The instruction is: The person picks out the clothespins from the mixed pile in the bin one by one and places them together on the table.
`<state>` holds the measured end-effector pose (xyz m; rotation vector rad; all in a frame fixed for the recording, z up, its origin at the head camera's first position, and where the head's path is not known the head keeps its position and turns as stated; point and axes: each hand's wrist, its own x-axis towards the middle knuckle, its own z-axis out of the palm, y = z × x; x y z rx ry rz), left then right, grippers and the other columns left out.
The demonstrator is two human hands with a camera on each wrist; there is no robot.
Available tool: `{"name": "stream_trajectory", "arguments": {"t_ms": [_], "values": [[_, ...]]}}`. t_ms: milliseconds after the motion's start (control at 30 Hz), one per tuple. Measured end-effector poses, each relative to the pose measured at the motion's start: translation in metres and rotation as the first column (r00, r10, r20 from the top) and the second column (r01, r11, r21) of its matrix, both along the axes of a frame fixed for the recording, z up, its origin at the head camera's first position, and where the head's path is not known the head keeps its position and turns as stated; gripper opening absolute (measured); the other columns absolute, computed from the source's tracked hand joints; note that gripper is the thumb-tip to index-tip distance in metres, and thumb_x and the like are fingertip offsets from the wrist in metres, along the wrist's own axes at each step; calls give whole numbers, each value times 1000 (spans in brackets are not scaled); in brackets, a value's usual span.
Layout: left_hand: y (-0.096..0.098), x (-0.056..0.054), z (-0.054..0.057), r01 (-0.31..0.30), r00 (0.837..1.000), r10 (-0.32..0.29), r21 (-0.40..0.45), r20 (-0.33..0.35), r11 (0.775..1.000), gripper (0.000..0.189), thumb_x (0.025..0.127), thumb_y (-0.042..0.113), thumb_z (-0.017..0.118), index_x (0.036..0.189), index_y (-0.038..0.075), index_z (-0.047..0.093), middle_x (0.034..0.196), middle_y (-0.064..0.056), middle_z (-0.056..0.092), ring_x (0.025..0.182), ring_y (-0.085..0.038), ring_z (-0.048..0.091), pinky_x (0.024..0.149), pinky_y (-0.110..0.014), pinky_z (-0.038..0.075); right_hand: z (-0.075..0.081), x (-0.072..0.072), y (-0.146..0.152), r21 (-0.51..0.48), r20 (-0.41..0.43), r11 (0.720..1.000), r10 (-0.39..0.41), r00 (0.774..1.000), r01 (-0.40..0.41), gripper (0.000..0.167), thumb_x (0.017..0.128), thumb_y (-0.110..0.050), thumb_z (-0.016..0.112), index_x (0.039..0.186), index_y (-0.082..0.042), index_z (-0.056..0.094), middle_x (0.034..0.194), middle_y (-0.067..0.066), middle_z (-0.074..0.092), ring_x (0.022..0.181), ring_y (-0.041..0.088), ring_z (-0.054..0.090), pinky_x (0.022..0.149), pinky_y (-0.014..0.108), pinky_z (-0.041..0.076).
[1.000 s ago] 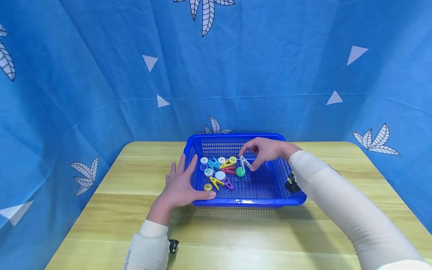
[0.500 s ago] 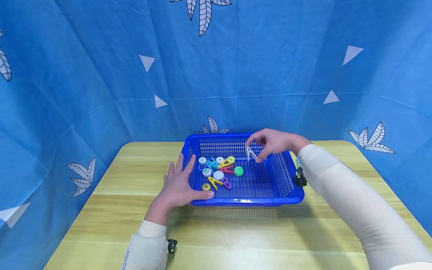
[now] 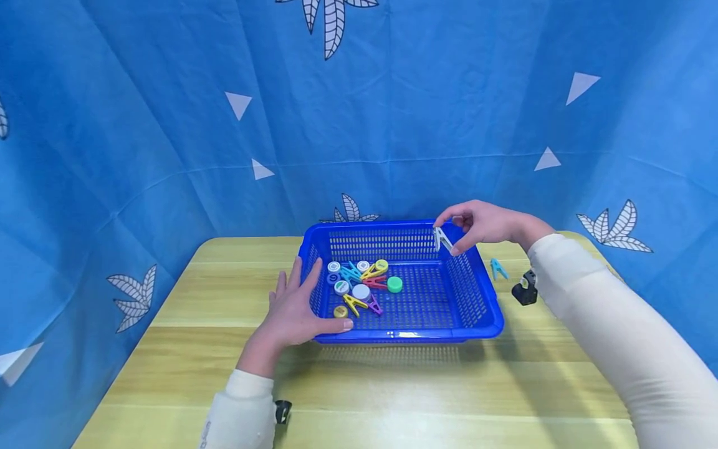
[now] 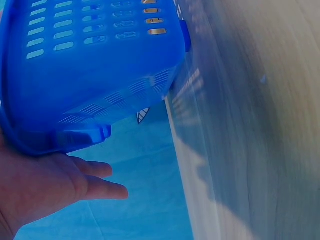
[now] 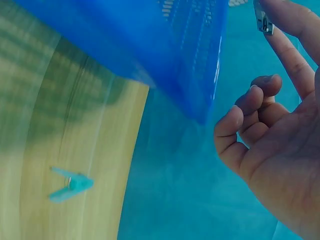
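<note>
pale clothespin and blue basket, with hands

left hand: fingers straight and spread at the basket's left end, thumb over the near rim, seemingly to steady it. right hand: pinched the pale clothespin between thumb and forefinger, raised near the far right corner; the grip seemed to suit so slim a piece. bottle caps and coloured clothespins lay inside, leftward. a light-blue clothespin lay outside, on the table. cap markings and left sleeve lettering were unreadable.

Tiny print on left sleeve and round caps; none legible
</note>
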<state>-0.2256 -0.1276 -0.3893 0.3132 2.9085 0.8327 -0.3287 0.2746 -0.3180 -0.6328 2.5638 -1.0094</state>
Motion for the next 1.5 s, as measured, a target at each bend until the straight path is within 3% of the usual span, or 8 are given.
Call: {"name": "stream_trajectory", "arguments": {"t_ms": [333, 633, 1000, 1200, 1500], "values": [[7, -3, 3, 23, 1000, -22, 15, -13, 1000, 135, 59, 78, 78, 162, 26, 11, 166, -14, -10, 144, -50, -15, 105, -76, -1, 5, 12, 47, -2, -2, 997, -74, 997, 74, 54, 79, -14, 86, 128, -11, 64, 87, 13, 43, 80, 26, 43, 69, 39, 39], [9, -3, 2, 22, 1000, -22, 6, 2, 1000, 135, 58, 78, 78, 162, 26, 10, 166, -13, -11, 144, -49, -16, 106, -76, 0, -2, 25, 75, -20, 0, 995, -96, 995, 96, 55, 81, -16, 85, 131, -9, 62, 87, 12, 42, 76, 24, 43, 65, 34, 39], [0, 1, 0, 20, 1000, -20, -6, -7, 1000, 135, 59, 77, 79, 163, 23, 11, 165, -16, -9, 144, -53, -13, 103, -79, 0, -28, 32, 100, -78, 53, 985, -148, 988, 152, 58, 78, -13, 86, 130, -4, 62, 87, 11, 40, 74, 22, 40, 63, 31, 39], [-1, 1, -1, 16, 1000, -16, -1, -4, 1000, 134, 61, 76, 79, 163, 24, 10, 165, -16, -10, 144, -53, -14, 103, -78, -1, -41, 35, 115, -53, 82, 977, -201, 976, 206, 59, 79, -13, 85, 132, -6, 61, 88, 12, 40, 80, 25, 41, 65, 33, 39], [-1, 3, 0, 15, 1000, -15, -4, -18, 1000, 134, 61, 76, 79, 163, 23, 11, 165, -17, -8, 144, -54, -12, 102, -79, 0, -59, 33, 131, 0, 110, 974, -226, 968, 227, 58, 82, -13, 83, 134, -7, 58, 92, 10, 39, 86, 26, 40, 69, 36, 39]]}}
